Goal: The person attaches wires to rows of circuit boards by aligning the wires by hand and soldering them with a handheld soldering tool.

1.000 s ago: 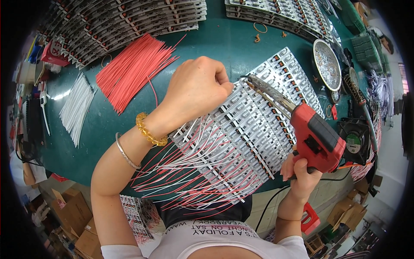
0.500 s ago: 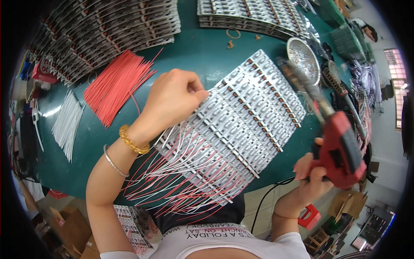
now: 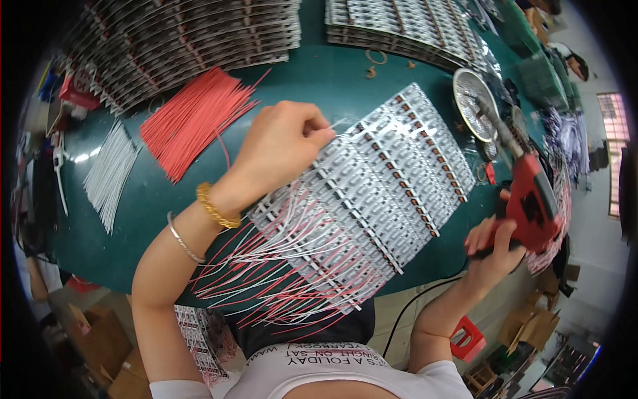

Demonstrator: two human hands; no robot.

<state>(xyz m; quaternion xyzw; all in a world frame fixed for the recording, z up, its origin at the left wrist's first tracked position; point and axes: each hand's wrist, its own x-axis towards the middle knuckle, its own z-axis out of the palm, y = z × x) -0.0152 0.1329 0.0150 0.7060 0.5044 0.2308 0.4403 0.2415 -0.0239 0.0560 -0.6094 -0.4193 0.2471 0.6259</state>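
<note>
My left hand [image 3: 282,139] is closed in a pinch at the upper left edge of a circuit-board panel [image 3: 392,179]. A short white wire [image 3: 338,124] sticks out past its fingertips. Rows of small silvery parts cover the panel, and many red and white wires [image 3: 279,249] trail from its near left side. On the right, my right hand [image 3: 492,256] grips a red and black soldering gun [image 3: 537,207]. The gun's barrel points up and away, its front end over a round metal bowl [image 3: 458,101] of shiny shavings; the exact tip is hard to make out.
A red wire bundle [image 3: 196,123] and a white wire bundle [image 3: 109,176] lie left on the green table [image 3: 319,73]. Stacked panels [image 3: 199,40] stand behind, with another stack [image 3: 399,30] farther right. A rubber band [image 3: 376,56] lies near it. A black cable [image 3: 415,299] hangs at the front edge.
The soldering gun has swung from beside the panel toward the bowl, away from the board. My left hand has shifted slightly, and the white wire now shows at its fingertips. The whole view has moved a little.
</note>
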